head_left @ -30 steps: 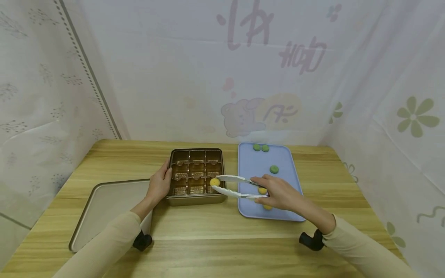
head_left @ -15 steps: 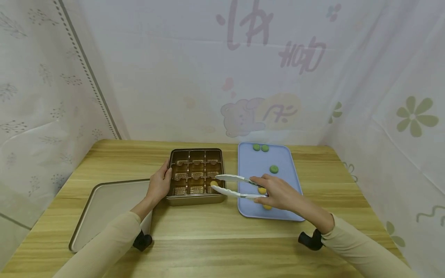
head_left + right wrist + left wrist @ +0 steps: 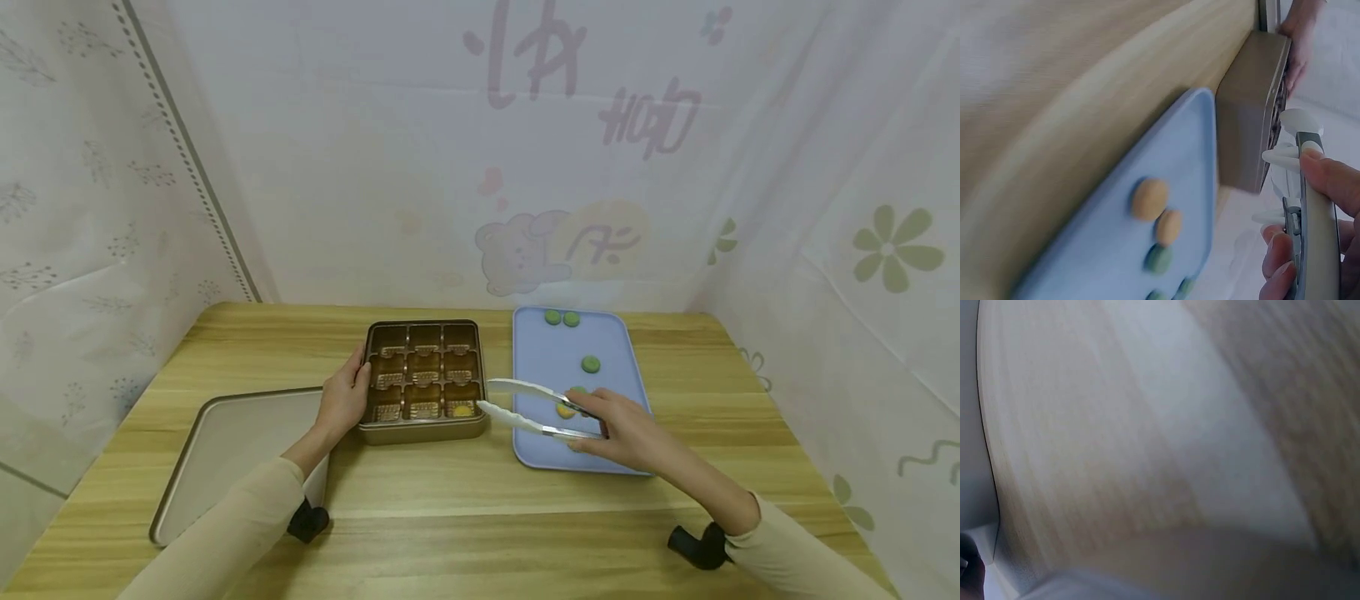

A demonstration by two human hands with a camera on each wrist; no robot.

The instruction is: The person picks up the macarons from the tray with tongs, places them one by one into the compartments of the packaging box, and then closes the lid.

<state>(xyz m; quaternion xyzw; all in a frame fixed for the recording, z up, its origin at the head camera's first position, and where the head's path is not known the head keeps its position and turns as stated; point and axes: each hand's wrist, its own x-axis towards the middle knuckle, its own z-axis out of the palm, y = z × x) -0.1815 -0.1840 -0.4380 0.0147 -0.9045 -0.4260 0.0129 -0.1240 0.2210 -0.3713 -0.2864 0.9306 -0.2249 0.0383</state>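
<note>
My right hand (image 3: 618,429) holds white-tipped metal tongs (image 3: 551,432), their arms spread with nothing between the tips, just right of a brown box (image 3: 423,432). The box has a grid of compartments; a yellow round piece (image 3: 462,411) lies in the near right one. My left hand (image 3: 347,398) grips the box's left side, thumb at the rim. Under the tongs is a blue tray (image 3: 543,350) with green pieces (image 3: 591,364) and yellow pieces (image 3: 1149,199); hand and tongs partly cover the near ones. In the left wrist view, mostly wood table (image 3: 1085,425) shows.
A flat beige lid-like tray (image 3: 240,450) lies on the wooden table (image 3: 450,533) at the left, partly under the left forearm. Two green pieces sit at the blue tray's far edge. A patterned cloth (image 3: 360,183) hangs behind the table.
The yellow piece has left the tongs and dropped into the box's near right compartment. The right hand and tongs have drawn back to the right. The left hand stays put.
</note>
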